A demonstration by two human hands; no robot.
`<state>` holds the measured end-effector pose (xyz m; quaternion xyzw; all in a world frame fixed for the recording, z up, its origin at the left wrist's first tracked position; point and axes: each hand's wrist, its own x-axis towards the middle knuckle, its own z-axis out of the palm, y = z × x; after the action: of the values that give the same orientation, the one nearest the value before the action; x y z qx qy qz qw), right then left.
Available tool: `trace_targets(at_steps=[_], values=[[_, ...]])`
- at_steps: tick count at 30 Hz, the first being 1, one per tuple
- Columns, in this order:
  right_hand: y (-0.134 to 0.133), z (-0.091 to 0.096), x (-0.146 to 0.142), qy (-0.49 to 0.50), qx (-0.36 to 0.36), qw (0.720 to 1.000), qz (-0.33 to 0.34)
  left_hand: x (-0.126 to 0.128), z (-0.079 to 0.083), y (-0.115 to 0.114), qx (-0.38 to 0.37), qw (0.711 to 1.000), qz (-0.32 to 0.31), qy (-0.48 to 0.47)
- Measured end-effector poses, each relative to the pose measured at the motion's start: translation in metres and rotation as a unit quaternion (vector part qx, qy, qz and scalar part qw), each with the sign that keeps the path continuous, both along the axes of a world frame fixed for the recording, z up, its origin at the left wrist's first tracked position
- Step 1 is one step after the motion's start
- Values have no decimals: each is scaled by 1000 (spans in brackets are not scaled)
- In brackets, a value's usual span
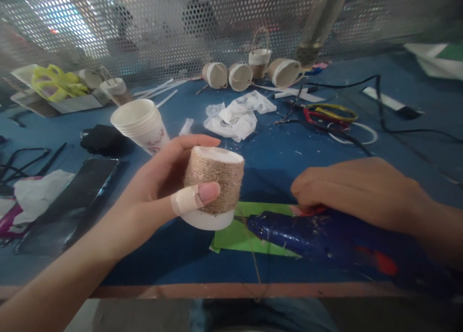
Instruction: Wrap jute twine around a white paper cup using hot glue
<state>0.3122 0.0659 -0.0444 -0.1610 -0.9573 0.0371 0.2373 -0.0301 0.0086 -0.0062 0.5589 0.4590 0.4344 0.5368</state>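
My left hand (159,187) grips a paper cup (217,180), its base turned up and most of its side wound with brown twine. A white band of the cup shows bare below the winding. A bandage wraps the thumb. In my right hand (354,187) is a blue hot glue gun (307,235), lying on its side with its nozzle beside the cup's bare band; whether they touch I cannot tell. A loose end of twine (255,255) hangs over the table's front edge. Green paper (235,238) lies under the nozzle.
Stacked paper cups (139,125) and a phone (72,202) stand or lie left. Behind are crumpled white tissue (238,115), several twine-wrapped cups (240,76) and a perforated metal screen (162,33). Black cable (325,125) and scissors (333,112) lie right. Yellow-handled scissors (60,84) rest far left.
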Motion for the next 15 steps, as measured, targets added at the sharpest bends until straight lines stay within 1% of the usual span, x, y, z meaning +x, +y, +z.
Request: trace_targets(at_steps=[3,7,11,15], values=[[1,-1,1,2,8,1000,4,2,3,-1,-6,1000,-1,-7],[0,0,0,-2,16,1000,7,6,6,-2,-12,1000,14,0],[-4,3,-1,-19,8,1000,-16,8,7,-1,-19,999,43,6],[-10,6,-2,-20,4,999,-34,8,7,0,-6,999,33,27]])
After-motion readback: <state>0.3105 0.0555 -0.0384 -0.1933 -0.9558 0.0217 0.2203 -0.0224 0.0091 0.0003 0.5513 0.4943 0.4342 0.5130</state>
